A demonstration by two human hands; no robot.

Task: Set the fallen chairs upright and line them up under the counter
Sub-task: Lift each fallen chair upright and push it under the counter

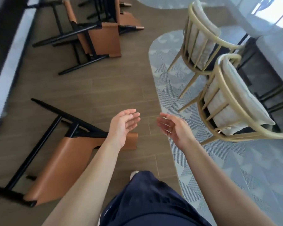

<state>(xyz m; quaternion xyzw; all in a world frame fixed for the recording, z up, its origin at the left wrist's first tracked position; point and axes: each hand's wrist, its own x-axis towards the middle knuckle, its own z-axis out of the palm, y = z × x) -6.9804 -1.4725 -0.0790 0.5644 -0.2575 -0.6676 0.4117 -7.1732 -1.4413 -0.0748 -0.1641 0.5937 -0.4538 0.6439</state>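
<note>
Hovering with fingers relaxed and palms turned toward each other, the left hand (122, 126) and right hand (171, 126) hold nothing. The nearest fallen chair (64, 160) lies on its side just below and left of the left hand. Its tan seat and back run from lower left up toward that wrist, and its black legs point at the counter (11, 54). The left hand is clearly the nearer one. The farther fallen chairs (101, 36) lie ahead by the same counter.

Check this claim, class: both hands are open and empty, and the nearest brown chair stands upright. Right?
No. In the head view the nearest brown chair lies toppled on the floor; the left hand and right hand are empty and open.
</note>
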